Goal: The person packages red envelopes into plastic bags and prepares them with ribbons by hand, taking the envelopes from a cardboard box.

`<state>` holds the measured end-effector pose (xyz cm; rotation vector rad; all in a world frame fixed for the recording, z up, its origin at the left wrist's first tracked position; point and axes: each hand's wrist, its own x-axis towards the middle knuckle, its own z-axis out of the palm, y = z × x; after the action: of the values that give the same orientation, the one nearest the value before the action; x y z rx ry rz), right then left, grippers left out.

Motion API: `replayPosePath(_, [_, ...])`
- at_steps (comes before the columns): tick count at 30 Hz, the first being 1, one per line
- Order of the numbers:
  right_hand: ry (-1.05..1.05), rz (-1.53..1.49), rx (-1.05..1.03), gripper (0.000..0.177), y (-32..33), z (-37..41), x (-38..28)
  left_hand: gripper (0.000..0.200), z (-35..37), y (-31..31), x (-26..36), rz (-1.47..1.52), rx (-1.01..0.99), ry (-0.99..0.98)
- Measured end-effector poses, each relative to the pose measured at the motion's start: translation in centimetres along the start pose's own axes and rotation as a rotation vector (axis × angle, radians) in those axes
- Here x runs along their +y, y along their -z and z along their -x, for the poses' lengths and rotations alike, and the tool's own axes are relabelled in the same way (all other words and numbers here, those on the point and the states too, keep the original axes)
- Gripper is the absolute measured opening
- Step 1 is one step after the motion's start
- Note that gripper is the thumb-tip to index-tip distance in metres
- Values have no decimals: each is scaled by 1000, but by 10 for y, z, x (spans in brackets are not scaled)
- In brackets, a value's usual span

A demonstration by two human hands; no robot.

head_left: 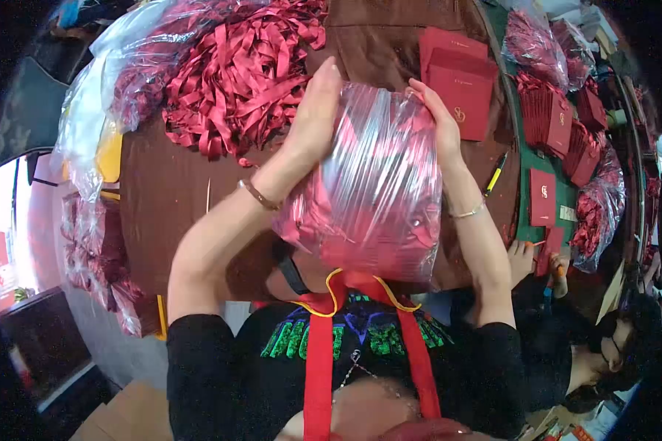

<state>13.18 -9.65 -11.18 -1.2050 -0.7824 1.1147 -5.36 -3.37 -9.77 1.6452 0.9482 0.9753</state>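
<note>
A bulky clear plastic bag [379, 176] filled with red items is held up in front of my chest, its film stretched and creased. My left hand [316, 110] presses along its left side, fingers pointing away from me. Against the opposite side lies my right hand [441, 121], fingers curved over the far right edge. Between the two palms the bag stays above the brown tabletop [165, 213]. What exactly is packed inside cannot be made out through the glare. Just beyond my left hand is a large heap of loose red ribbons [235, 73].
Red printed pouches [456, 92] lie at the far right of the brown table, with a yellow pen [496, 173] nearer. On a green surface to the right are stacked red pouches [546, 117]. A co-worker's hands [522, 261] work there. Plastic-bagged bundles [95, 250] sit at left.
</note>
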Motion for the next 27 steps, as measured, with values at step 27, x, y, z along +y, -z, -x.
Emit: replayPosePath(27, [-198, -404, 116, 68, 24, 34, 67, 64, 20, 0, -29, 524, -167, 310])
